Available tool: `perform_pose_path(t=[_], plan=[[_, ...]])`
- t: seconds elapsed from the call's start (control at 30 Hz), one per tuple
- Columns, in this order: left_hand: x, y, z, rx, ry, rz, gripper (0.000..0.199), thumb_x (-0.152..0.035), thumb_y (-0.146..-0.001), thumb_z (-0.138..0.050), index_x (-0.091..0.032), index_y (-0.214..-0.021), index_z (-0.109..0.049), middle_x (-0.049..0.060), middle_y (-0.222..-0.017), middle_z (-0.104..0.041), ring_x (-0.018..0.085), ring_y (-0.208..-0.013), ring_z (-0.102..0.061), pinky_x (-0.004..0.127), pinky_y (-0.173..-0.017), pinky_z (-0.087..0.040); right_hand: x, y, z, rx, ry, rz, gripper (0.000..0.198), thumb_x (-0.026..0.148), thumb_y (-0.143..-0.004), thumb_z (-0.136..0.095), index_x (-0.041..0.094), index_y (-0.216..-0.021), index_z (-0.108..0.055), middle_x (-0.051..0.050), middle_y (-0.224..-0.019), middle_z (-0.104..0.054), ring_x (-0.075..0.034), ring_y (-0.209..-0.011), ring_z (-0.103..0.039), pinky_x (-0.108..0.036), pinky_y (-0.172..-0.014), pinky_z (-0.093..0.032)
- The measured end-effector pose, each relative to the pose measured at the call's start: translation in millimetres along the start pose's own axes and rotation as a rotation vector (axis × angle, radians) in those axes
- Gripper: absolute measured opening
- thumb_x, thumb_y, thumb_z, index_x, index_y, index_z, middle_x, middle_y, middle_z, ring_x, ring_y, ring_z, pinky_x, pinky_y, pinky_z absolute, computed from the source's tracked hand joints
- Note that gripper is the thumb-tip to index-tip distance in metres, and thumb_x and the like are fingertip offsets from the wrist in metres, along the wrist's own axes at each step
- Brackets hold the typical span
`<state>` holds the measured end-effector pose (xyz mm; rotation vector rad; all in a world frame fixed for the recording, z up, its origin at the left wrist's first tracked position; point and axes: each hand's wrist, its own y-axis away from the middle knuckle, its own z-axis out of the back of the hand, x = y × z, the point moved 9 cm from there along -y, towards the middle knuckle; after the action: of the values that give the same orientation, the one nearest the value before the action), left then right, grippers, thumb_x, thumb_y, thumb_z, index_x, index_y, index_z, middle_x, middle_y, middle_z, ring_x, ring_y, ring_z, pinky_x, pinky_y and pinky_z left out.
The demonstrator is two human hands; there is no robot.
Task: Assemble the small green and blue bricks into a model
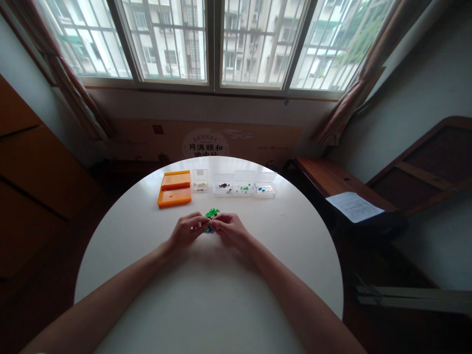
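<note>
The left hand (pixel 189 229) and the right hand (pixel 232 229) meet over the white table (pixel 217 300), fingertips nearly touching, with a cluster of small pieces (pixel 212 213) right between them. Its green part shows just beyond the fingertips; a blue part shows below them, on the side nearer the person. Each grip is narrow, thumb and fingers pinched together on part of the cluster; which piece sits in which grip is too small to tell. Whether the cluster rests on the table or is lifted off it cannot be told either.

Farther out, well apart from both hands, containers stand in a row. An orange case (pixel 175 198) lies open at the left end, beyond the left hand, with one tiny piece inside. Just beside it is a clear box (pixel 200 173) with pale pieces (pixel 200 186). To the right, beyond the right hand, open clear compartments (pixel 244 176) hold dark pieces (pixel 224 185), green pieces (pixel 245 188) and blue pieces (pixel 261 189), in that order from left to right.

Behind the table, a printed cardboard panel (pixel 265 135) stands below the barred window (pixel 215 44). At the right, a paper sheet (pixel 354 207) lies partly on a wooden bench (pixel 324 174).
</note>
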<state>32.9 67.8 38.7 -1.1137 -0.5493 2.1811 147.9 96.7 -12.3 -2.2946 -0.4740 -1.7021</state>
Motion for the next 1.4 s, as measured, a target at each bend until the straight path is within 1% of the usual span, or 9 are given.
perform_pose_path(t=[0.3,0.67,0.93,1.17,1.4], plan=[[0.2,-0.2,0.0,-0.004,-0.007,0.016,0.015,-0.026,-0.084,-0.057,-0.015,-0.084,-0.067,0.001,-0.068,-0.059,0.006,-0.052,-0.049,0.016,-0.049,-0.040,0.3,0.3,-0.7,-0.005,0.024,-0.012,0.030,0.038,-0.059,-0.076,0.012,-0.072,-0.070,0.000,-0.054,-0.058,-0.008,-0.049,-0.046,-0.023,-0.049,-0.033],[1.7,0.6,-2.4,0.020,-0.009,0.012,0.016,-0.026,-0.084,-0.057,-0.015,-0.084,-0.067,0.001,-0.065,-0.058,0.007,-0.052,-0.048,0.016,-0.049,-0.040,-1.0,-0.2,-1.3,0.008,0.053,-0.003,0.029,0.038,-0.062,-0.074,0.012,-0.072,-0.069,0.000,-0.056,-0.059,-0.008,-0.049,-0.048,-0.022,-0.049,-0.035],[-1.6,-0.9,-0.4,0.002,0.013,-0.007,0.013,-0.024,-0.083,-0.058,-0.015,-0.083,-0.067,0.000,-0.064,-0.057,0.006,-0.051,-0.048,0.017,-0.050,-0.040,-4.0,-1.7,0.3,0.014,0.046,0.004,0.029,0.039,-0.062,-0.074,0.013,-0.072,-0.069,0.000,-0.056,-0.059,-0.008,-0.047,-0.047,-0.022,-0.048,-0.036],[-0.3,-2.2,2.3,-0.019,0.027,0.021,0.012,-0.023,-0.081,-0.060,-0.014,-0.081,-0.067,0.000,-0.063,-0.056,0.006,-0.051,-0.047,0.016,-0.049,-0.040,1.9,0.6,-3.5,0.038,0.069,0.022,0.030,0.040,-0.063,-0.074,0.012,-0.074,-0.068,0.000,-0.060,-0.060,-0.008,-0.049,-0.048,-0.022,-0.050,-0.036],[-1.1,-2.0,2.0,-0.014,0.048,0.007,0.012,-0.023,-0.082,-0.059,-0.014,-0.081,-0.067,0.000,-0.062,-0.055,0.007,-0.051,-0.048,0.016,-0.050,-0.041,4.7,1.2,-4.5,0.048,0.082,0.029,0.032,0.041,-0.062,-0.075,0.013,-0.074,-0.068,-0.001,-0.060,-0.059,-0.008,-0.050,-0.047,-0.023,-0.050,-0.036]])
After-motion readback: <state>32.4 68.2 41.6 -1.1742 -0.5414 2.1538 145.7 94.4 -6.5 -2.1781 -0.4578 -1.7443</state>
